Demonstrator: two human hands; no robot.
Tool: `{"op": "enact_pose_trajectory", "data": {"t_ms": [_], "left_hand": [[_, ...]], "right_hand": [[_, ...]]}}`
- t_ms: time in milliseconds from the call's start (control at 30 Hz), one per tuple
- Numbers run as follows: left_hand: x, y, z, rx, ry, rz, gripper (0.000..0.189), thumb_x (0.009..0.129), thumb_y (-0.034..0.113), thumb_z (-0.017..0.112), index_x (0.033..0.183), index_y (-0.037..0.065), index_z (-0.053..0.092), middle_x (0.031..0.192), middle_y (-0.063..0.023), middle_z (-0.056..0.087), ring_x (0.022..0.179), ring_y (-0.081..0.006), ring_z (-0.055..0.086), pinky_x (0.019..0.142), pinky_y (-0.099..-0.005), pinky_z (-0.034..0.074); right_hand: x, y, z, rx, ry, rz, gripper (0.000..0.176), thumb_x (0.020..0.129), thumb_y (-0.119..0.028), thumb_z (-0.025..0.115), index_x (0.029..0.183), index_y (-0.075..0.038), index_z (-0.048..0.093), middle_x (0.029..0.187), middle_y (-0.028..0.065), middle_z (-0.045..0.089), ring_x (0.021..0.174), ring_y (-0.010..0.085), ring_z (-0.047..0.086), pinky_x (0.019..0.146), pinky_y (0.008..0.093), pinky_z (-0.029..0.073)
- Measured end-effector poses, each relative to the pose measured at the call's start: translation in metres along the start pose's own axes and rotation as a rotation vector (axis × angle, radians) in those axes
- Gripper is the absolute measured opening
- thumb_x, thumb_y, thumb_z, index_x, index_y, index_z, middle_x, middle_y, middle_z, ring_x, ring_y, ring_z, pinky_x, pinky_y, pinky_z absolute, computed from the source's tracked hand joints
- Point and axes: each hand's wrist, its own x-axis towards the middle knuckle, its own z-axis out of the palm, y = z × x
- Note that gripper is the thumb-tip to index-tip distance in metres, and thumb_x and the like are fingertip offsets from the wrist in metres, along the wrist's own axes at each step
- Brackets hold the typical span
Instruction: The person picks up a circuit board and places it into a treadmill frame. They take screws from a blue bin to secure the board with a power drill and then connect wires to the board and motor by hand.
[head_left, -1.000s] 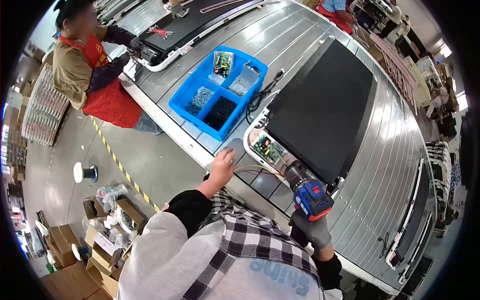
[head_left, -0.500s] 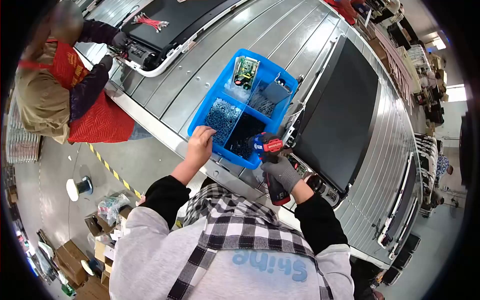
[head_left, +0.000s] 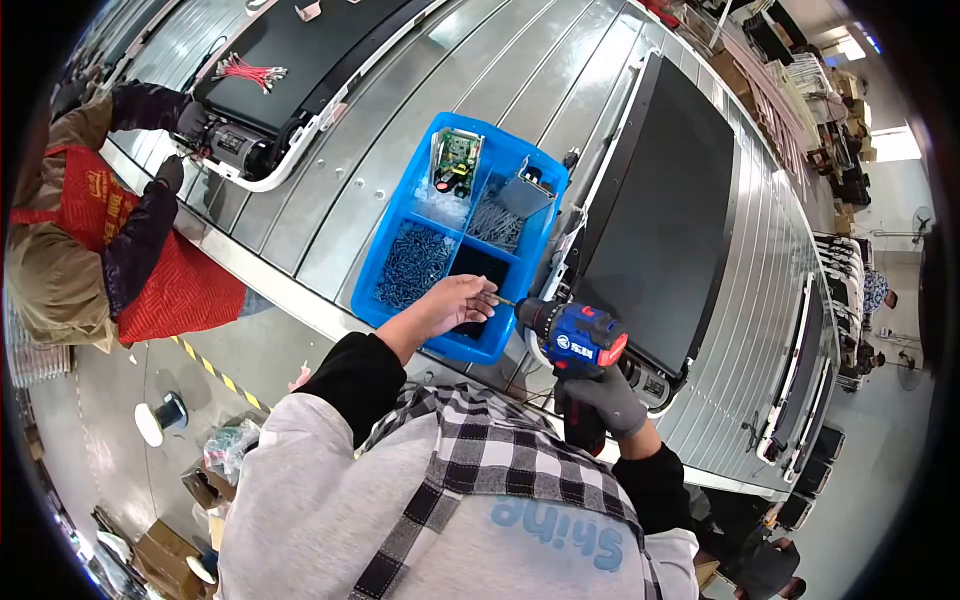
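My right hand [head_left: 612,398], in a grey glove, grips a blue and red cordless drill [head_left: 577,342] held level, its bit pointing left. My bare left hand [head_left: 452,304] pinches something small at the tip of the bit, most likely a screw, above the near edge of a blue divided bin [head_left: 408,211]. The bin holds several heaps of screws and a green circuit board [head_left: 455,160]. To the right of the bin lies a large black panel [head_left: 665,215] in a white frame on the metal conveyor.
A co-worker in a red apron [head_left: 95,240] stands at the left, gloved hands on another black unit [head_left: 262,75] with red wires. The slatted metal conveyor [head_left: 520,70] runs diagonally. Yellow-black floor tape, cardboard boxes [head_left: 165,545] and a spool lie lower left.
My left hand left the screw compartment and came to the drill's bit. My right hand turned the drill from upright to level and shifted it right of the bin. The view swung slightly.
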Motion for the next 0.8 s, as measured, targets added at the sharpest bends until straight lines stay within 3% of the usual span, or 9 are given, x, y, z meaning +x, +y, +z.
{"op": "enact_pose_trajectory", "data": {"t_ms": [67, 133, 233, 267, 400, 433, 533, 667, 800], "left_hand": [[0.003, -0.002, -0.005, -0.090, 0.008, 0.045, 0.017, 0.093, 0.015, 0.051, 0.089, -0.001, 0.058, 0.071, -0.0031, 0.053, 0.062, -0.0115, 0.051, 0.053, -0.0220, 0.041], [-0.008, 0.006, -0.010, -0.003, 0.221, 0.107, 0.015, 0.092, 0.011, 0.051, 0.090, -0.002, 0.059, 0.072, -0.0021, 0.053, 0.059, -0.0082, 0.046, 0.050, -0.0211, 0.036], [-0.033, 0.015, -0.009, 0.084, 0.372, 0.237, 0.023, 0.093, 0.010, 0.049, 0.106, -0.006, 0.058, 0.082, -0.0070, 0.060, 0.066, -0.0111, 0.053, 0.059, -0.0222, 0.044], [-0.038, 0.016, -0.016, 0.098, 0.332, 0.242, 0.028, 0.093, 0.009, 0.047, 0.114, -0.007, 0.054, 0.091, -0.0114, 0.062, 0.075, -0.0148, 0.059, 0.068, -0.0248, 0.049], [-0.048, 0.019, -0.018, 0.026, 0.352, 0.241, 0.030, 0.091, 0.007, 0.049, 0.117, -0.008, 0.051, 0.099, -0.0160, 0.063, 0.085, -0.0193, 0.063, 0.077, -0.0282, 0.052], [-0.051, 0.020, -0.018, 0.023, 0.370, 0.246, 0.030, 0.090, 0.007, 0.050, 0.117, -0.008, 0.051, 0.098, -0.0159, 0.063, 0.085, -0.0195, 0.063, 0.076, -0.0280, 0.052], [-0.057, 0.020, -0.016, 0.002, 0.404, 0.267, 0.028, 0.088, 0.006, 0.054, 0.112, -0.007, 0.054, 0.096, -0.0159, 0.064, 0.081, -0.0200, 0.064, 0.073, -0.0275, 0.053], [-0.054, 0.019, -0.007, 0.016, 0.341, 0.263, 0.023, 0.087, 0.004, 0.051, 0.106, -0.006, 0.057, 0.096, -0.0152, 0.064, 0.082, -0.0193, 0.064, 0.074, -0.0279, 0.052], [-0.042, 0.000, -0.012, 0.094, 0.297, 0.325, 0.021, 0.086, 0.002, 0.049, 0.102, -0.005, 0.059, 0.092, -0.0122, 0.063, 0.080, -0.0176, 0.062, 0.075, -0.0278, 0.052]], "right_hand": [[0.002, -0.006, 0.001, -0.001, -0.004, 0.009, 0.033, 0.074, -0.004, 0.065, 0.104, 0.000, 0.054, 0.084, 0.0068, 0.061, 0.075, 0.0159, 0.060, 0.067, 0.0309, 0.051], [0.005, -0.020, 0.005, 0.083, -0.003, 0.084, 0.032, 0.073, -0.004, 0.065, 0.103, -0.001, 0.054, 0.084, 0.0059, 0.061, 0.076, 0.0150, 0.060, 0.068, 0.0300, 0.050], [0.043, -0.006, 0.005, -0.057, 0.033, 0.028, 0.024, 0.074, -0.007, 0.063, 0.097, -0.001, 0.058, 0.082, 0.0048, 0.060, 0.074, 0.0137, 0.058, 0.067, 0.0308, 0.048], [0.055, -0.007, 0.008, -0.139, 0.009, 0.059, 0.025, 0.074, -0.010, 0.063, 0.097, -0.001, 0.058, 0.081, 0.0050, 0.060, 0.074, 0.0136, 0.058, 0.067, 0.0310, 0.048], [0.099, 0.022, 0.002, -0.291, -0.078, 0.182, 0.027, 0.075, -0.016, 0.062, 0.096, 0.000, 0.059, 0.076, 0.0055, 0.060, 0.071, 0.0139, 0.058, 0.065, 0.0312, 0.047], [0.101, 0.021, 0.004, -0.345, -0.076, 0.188, 0.025, 0.075, -0.016, 0.062, 0.095, 0.000, 0.059, 0.075, 0.0055, 0.060, 0.071, 0.0141, 0.058, 0.065, 0.0311, 0.047], [0.083, 0.010, 0.004, -0.099, -0.111, 0.218, 0.023, 0.076, -0.012, 0.062, 0.093, 0.001, 0.056, 0.072, 0.0081, 0.058, 0.060, 0.0176, 0.060, 0.057, 0.0318, 0.050], [0.056, 0.007, -0.009, -0.062, -0.096, 0.149, 0.017, 0.076, -0.009, 0.061, 0.089, 0.001, 0.057, 0.073, 0.0084, 0.060, 0.063, 0.0172, 0.059, 0.059, 0.0315, 0.050], [0.021, 0.011, -0.016, -0.013, -0.027, -0.016, 0.031, 0.075, -0.007, 0.061, 0.105, 0.000, 0.052, 0.074, 0.0095, 0.061, 0.067, 0.0188, 0.061, 0.061, 0.0320, 0.050]]}}
